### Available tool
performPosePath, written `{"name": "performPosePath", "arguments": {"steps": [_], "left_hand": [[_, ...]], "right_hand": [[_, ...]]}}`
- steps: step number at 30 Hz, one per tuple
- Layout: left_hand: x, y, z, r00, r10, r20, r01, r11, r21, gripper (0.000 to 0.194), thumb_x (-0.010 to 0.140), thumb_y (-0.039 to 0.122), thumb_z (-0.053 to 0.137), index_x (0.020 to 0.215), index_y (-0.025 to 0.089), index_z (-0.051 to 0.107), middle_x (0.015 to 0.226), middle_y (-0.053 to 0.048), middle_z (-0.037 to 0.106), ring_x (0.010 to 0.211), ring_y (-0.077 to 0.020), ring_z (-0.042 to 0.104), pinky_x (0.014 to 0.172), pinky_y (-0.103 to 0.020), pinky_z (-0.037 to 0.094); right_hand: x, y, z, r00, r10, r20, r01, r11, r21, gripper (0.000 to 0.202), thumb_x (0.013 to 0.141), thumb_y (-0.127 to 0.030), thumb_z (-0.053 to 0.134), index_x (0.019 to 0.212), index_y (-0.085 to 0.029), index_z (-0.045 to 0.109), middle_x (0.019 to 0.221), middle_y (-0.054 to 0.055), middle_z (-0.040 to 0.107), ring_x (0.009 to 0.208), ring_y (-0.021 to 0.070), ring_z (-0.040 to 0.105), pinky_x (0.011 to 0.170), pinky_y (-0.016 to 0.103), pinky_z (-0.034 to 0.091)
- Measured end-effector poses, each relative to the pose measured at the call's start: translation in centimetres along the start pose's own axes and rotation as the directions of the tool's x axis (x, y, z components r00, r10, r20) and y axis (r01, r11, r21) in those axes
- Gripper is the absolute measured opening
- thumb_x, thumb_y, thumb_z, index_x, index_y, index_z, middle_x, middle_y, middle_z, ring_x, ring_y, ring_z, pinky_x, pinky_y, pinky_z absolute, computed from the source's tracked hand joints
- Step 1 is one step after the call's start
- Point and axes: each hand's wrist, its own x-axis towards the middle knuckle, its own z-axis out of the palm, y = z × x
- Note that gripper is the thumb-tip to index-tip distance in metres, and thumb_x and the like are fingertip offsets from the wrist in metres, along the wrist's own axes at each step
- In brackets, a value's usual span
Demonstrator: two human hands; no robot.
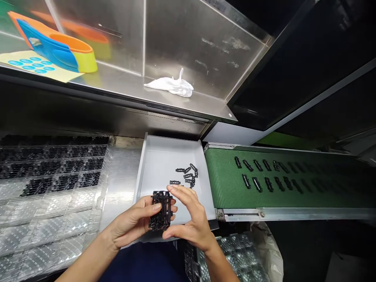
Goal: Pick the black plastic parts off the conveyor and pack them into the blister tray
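Note:
My left hand (pixel 138 219) is closed around a stack of black plastic parts (pixel 161 213), its thumb lying across their front. On the stack's right side is my right hand (pixel 190 219), thumb and fingers spread apart around the edge; its fingertips are close to the top and bottom ends, and I cannot tell whether they touch. Both hands are over the near part of a white tray (pixel 164 150). Farther back in that tray lie several loose black parts (pixel 188 176) of the same look.
Left stands a clear plastic blister tray (pixel 58 215), its far pockets filled with black parts. A green conveyor belt (pixel 227 176) carries two rows of black parts on the right. On the steel shelf (pixel 123 88) are a tape dispenser (pixel 58 47) and a crumpled white item (pixel 173 85).

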Motion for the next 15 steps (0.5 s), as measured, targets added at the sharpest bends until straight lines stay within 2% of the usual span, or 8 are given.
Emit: {"name": "performPosePath", "arguments": {"steps": [5, 9, 11, 13, 14, 15], "left_hand": [[2.3, -0.5, 0.9, 0.996, -0.052, -0.069, 0.055, 0.998, 0.043, 0.032, 0.064, 0.029, 0.088, 0.09, 0.016, 0.076, 0.088, -0.007, 0.077, 0.088, -0.0258, 0.071, 0.08, -0.032, 0.055], [4.9, -0.9, 1.4, 0.991, -0.104, -0.087, 0.113, 0.987, 0.113, 0.03, 0.066, 0.029, 0.087, 0.091, 0.017, 0.074, 0.087, -0.006, 0.077, 0.092, -0.0282, 0.07, 0.082, -0.035, 0.055], [6.5, -1.3, 1.7, 0.99, -0.113, -0.09, 0.124, 0.984, 0.127, 0.034, 0.063, 0.03, 0.089, 0.092, 0.019, 0.074, 0.089, -0.006, 0.076, 0.091, -0.0269, 0.07, 0.082, -0.034, 0.055], [8.0, -1.8, 2.2, 0.991, -0.104, -0.079, 0.114, 0.984, 0.139, 0.034, 0.064, 0.031, 0.088, 0.092, 0.018, 0.074, 0.091, -0.006, 0.075, 0.088, -0.0239, 0.07, 0.083, -0.032, 0.056], [8.7, -2.1, 2.5, 0.993, -0.102, -0.062, 0.111, 0.982, 0.15, 0.032, 0.066, 0.031, 0.087, 0.093, 0.018, 0.074, 0.091, -0.006, 0.075, 0.086, -0.0225, 0.07, 0.082, -0.031, 0.056], [9.3, -2.3, 2.8, 0.994, -0.103, -0.038, 0.108, 0.981, 0.164, 0.031, 0.068, 0.03, 0.086, 0.093, 0.017, 0.074, 0.091, -0.006, 0.074, 0.085, -0.0215, 0.069, 0.082, -0.03, 0.056]], "right_hand": [[-1.1, 1.4, -1.5, 0.998, 0.045, 0.033, -0.043, 0.997, -0.061, 0.088, 0.07, -0.061, 0.073, 0.144, -0.029, 0.039, 0.134, 0.009, 0.06, 0.128, 0.0261, 0.052, 0.108, 0.041, 0.039], [-2.1, 2.4, -2.4, 0.994, 0.1, 0.043, -0.094, 0.987, -0.13, 0.089, 0.07, -0.056, 0.076, 0.144, -0.026, 0.039, 0.139, 0.008, 0.056, 0.137, 0.0255, 0.041, 0.113, 0.042, 0.033], [-2.2, 3.7, -3.3, 0.988, 0.119, 0.094, -0.103, 0.981, -0.165, 0.09, 0.067, -0.055, 0.079, 0.143, -0.023, 0.043, 0.143, 0.009, 0.052, 0.14, 0.0256, 0.037, 0.115, 0.041, 0.032], [-2.0, 6.4, -5.2, 0.96, 0.264, 0.094, -0.23, 0.935, -0.271, 0.076, 0.068, -0.052, 0.08, 0.134, -0.026, 0.054, 0.139, 0.004, 0.056, 0.133, 0.0222, 0.046, 0.11, 0.034, 0.039], [-1.8, 8.2, -6.5, 0.924, 0.381, 0.019, -0.351, 0.868, -0.351, 0.062, 0.074, -0.05, 0.077, 0.129, -0.027, 0.059, 0.135, 0.002, 0.06, 0.126, 0.0198, 0.053, 0.105, 0.03, 0.043], [-1.5, 10.2, -8.2, 0.853, 0.508, -0.118, -0.505, 0.746, -0.434, 0.044, 0.081, -0.046, 0.071, 0.122, -0.03, 0.063, 0.127, -0.001, 0.065, 0.117, 0.0166, 0.059, 0.1, 0.027, 0.047]]}}
